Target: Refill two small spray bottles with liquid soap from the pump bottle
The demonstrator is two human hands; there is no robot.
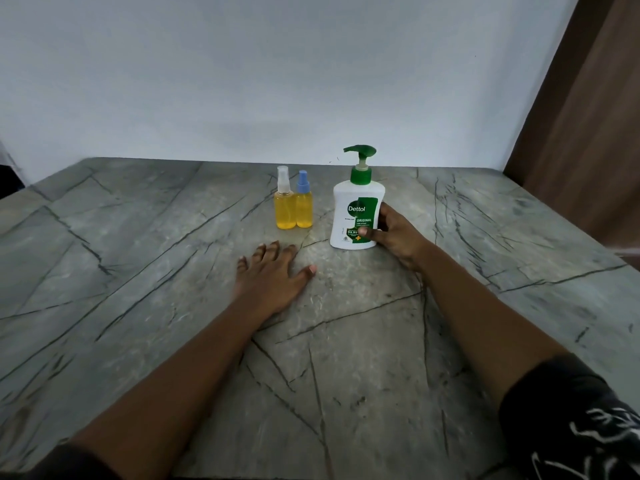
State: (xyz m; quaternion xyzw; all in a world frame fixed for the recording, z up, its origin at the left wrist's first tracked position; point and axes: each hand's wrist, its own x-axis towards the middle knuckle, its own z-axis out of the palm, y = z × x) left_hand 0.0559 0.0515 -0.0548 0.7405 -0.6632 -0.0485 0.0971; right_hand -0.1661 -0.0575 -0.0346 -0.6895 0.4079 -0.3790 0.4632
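A white pump bottle [353, 209] with a green pump head and green label stands upright on the grey stone table [138, 254]. My right hand [394, 237] wraps around its lower right side, thumb on the label. To its left two small spray bottles stand side by side, touching, both holding yellow liquid: one with a clear cap [284, 206], one with a blue cap [304, 206]. My left hand [273, 275] lies flat on the table just in front of the spray bottles, fingers spread, holding nothing.
A pale wall rises right behind the table's far edge. A brown wooden panel [581, 133] stands at the far right. The table's right edge runs diagonally past the pump bottle.
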